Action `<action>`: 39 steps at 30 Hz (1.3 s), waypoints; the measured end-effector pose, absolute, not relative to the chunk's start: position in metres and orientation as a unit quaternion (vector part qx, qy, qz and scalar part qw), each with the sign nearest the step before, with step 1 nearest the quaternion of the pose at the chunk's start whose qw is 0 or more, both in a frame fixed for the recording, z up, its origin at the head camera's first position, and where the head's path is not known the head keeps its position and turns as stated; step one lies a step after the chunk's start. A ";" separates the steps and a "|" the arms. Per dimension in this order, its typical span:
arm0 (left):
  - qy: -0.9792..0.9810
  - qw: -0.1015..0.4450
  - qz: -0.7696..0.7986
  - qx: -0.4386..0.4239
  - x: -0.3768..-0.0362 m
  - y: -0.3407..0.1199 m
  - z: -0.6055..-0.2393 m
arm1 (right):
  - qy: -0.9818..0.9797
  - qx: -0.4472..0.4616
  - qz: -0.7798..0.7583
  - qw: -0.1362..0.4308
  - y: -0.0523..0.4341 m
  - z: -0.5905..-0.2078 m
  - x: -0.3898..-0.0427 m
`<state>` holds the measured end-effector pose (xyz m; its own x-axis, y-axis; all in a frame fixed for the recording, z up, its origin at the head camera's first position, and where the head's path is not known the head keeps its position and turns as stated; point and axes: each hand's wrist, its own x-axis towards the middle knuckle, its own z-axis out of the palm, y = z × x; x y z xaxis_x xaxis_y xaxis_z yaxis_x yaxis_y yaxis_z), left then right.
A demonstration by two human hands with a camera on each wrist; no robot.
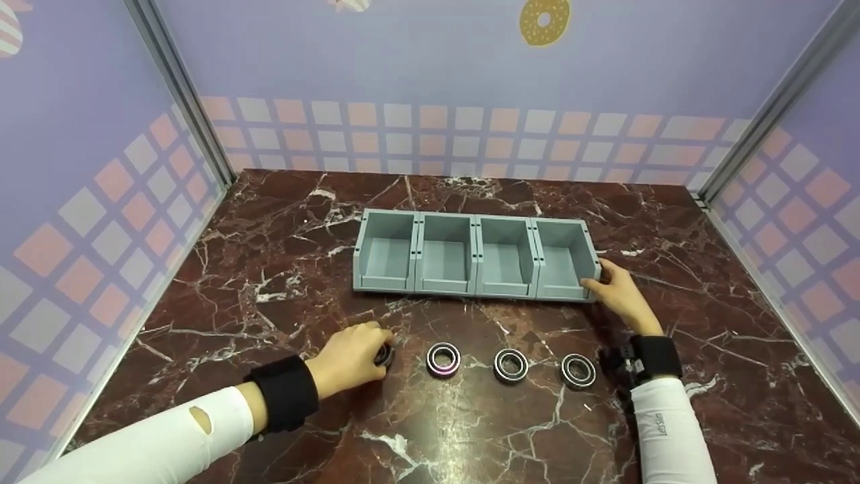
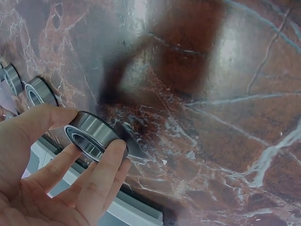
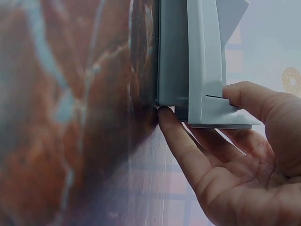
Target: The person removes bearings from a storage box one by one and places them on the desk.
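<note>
My left hand [image 1: 353, 355] pinches a ball bearing [image 2: 99, 132] between thumb and fingers, left of the other bearings; from above, the hand partly hides it. In the left wrist view the bearing is tilted, its steel outer ring facing the camera. My right hand [image 1: 623, 299] grips the right end of a grey-blue row of joined open-front bins [image 1: 445, 287]. Its thumb lies over the front corner of the end bin [image 3: 207, 89] and its fingers are against the outer side, one fingertip low by the tabletop.
A bearing with a purple-tinted edge [image 1: 443, 371], a middle bearing [image 1: 500, 374] and a right bearing [image 1: 568, 380] lie in a line before the bins on the dark red marble-patterned table [image 1: 282, 222]. Purple patterned panels [image 1: 470, 74] stand behind and at both sides.
</note>
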<state>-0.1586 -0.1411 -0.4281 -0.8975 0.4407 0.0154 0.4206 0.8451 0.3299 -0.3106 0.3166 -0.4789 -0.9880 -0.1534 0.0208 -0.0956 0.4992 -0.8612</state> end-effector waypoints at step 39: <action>0.961 0.023 0.166 0.219 -0.151 -0.142 -0.444 | 0.856 -0.077 -0.511 0.031 0.316 -0.479 -0.310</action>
